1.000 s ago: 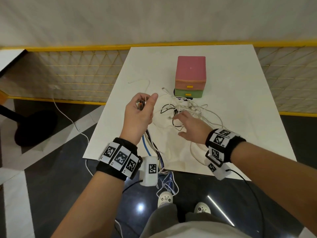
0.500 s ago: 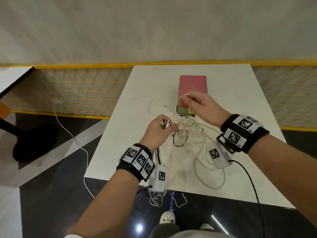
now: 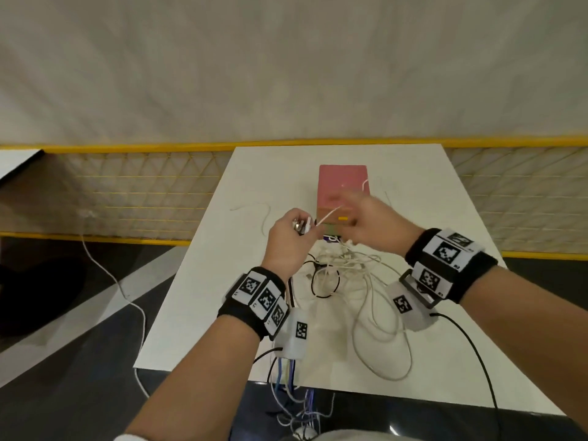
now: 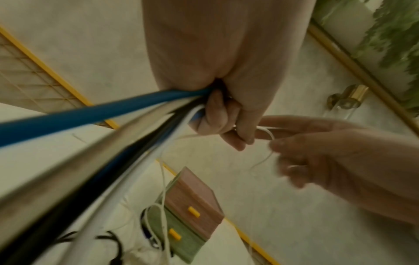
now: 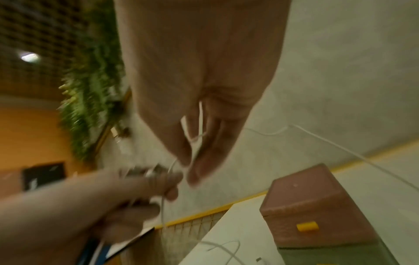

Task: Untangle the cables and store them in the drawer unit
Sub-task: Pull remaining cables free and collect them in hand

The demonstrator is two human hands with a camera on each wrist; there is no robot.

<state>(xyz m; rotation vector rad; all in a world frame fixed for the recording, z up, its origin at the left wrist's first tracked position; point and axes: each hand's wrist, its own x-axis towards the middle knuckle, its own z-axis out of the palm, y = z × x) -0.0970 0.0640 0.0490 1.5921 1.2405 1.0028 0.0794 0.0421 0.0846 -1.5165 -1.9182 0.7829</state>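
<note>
Two hands meet above the white table (image 3: 197, 297) in the head view. Our left hand (image 3: 288, 240) is fisted around a bundle of cable ends, and our right hand (image 3: 370, 222), blurred, pinches a thin white cable (image 3: 329, 214) stretched between the two. Behind them stands the drawer unit (image 3: 342, 183), pink on top with a green drawer below. The tangle of cables (image 3: 353, 275) lies on the table just in front of it, between our wrists, with loops reaching the near edge.

From the left wrist we see our fingers (image 4: 217, 116) curled tight on a blue cable (image 4: 90, 116), a black cable (image 4: 95, 179) and white ones. The right hand (image 4: 328, 152) nips the thin white strand close beside them. The drawer unit (image 4: 192, 211) sits below, both drawers closed.

From the right wrist, our thumb and fingers (image 5: 204, 152) close on the white strand (image 5: 197, 139). The left hand (image 5: 136, 190) is blurred, touching or nearly so. The drawer unit (image 5: 317, 206) sits lower right.
</note>
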